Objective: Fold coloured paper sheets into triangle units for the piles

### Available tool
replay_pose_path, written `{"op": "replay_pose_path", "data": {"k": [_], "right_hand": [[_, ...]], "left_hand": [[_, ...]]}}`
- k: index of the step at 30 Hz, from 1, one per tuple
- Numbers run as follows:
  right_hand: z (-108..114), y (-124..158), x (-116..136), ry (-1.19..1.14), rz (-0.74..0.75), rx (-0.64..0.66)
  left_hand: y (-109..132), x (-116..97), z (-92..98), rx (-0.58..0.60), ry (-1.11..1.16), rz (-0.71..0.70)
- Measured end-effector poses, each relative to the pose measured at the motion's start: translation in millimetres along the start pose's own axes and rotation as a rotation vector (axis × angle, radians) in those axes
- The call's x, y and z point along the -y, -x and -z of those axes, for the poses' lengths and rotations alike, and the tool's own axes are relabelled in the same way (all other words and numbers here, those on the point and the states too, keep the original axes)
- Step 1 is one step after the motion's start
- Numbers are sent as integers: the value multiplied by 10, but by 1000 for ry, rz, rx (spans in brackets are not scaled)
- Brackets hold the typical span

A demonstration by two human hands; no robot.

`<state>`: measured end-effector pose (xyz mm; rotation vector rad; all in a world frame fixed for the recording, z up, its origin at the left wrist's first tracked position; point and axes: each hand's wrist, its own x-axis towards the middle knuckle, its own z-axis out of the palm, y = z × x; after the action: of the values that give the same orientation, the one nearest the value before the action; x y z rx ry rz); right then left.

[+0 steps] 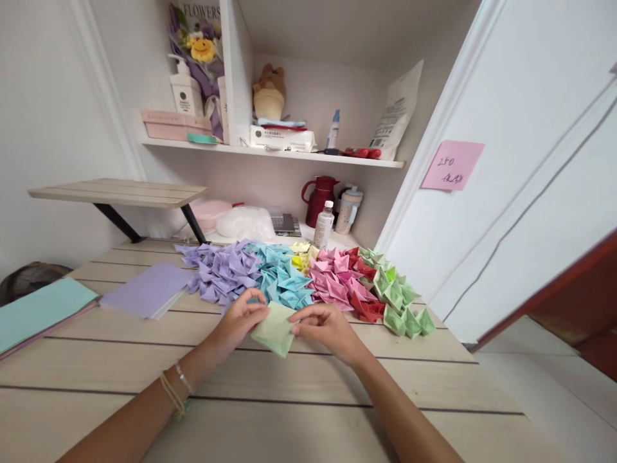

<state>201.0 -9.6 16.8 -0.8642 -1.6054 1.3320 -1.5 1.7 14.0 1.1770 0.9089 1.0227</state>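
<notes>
A pale green folded paper (274, 330) is held between my two hands, just above the wooden table. My left hand (244, 319) pinches its upper left side with thumb and fingers. On the opposite edge, my right hand (328, 328) grips it between thumb and forefinger. Right behind the hands lie heaps of folded paper boats: purple (224, 270), blue (284, 280), yellow (302, 258), pink (335, 276), red (367, 308) and green (398, 292). The undersides of the folded paper are hidden from view.
To the left lie a stack of purple paper (147, 288) and a turquoise stack (43, 312). A small raised wooden shelf (118, 191) stands behind them. At the back are a plastic bottle (324, 226), a red jug (321, 199) and a speckled cup (349, 211).
</notes>
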Motion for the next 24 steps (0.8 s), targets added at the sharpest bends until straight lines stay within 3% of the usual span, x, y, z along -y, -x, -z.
{"op": "replay_pose_path", "data": {"k": [2,7,11,15,24], "right_hand": [[-3,-11,-6,-7,-21,-27],[-43,-65,-110,-7,32,-233],[-53,-70,-147,128,78,-382],[-66,-50,-133,142,139,-491],[-50,-71,-162,-22,202,-445]], "left_hand": [[-4,0,13,44,-53,-44],[-12,63,37,188,-83,-88],[-40,118,69,200,-109,-116],[-52,137,54,144,-125,-99],[-59,128,27,-37,26,-80]]}}
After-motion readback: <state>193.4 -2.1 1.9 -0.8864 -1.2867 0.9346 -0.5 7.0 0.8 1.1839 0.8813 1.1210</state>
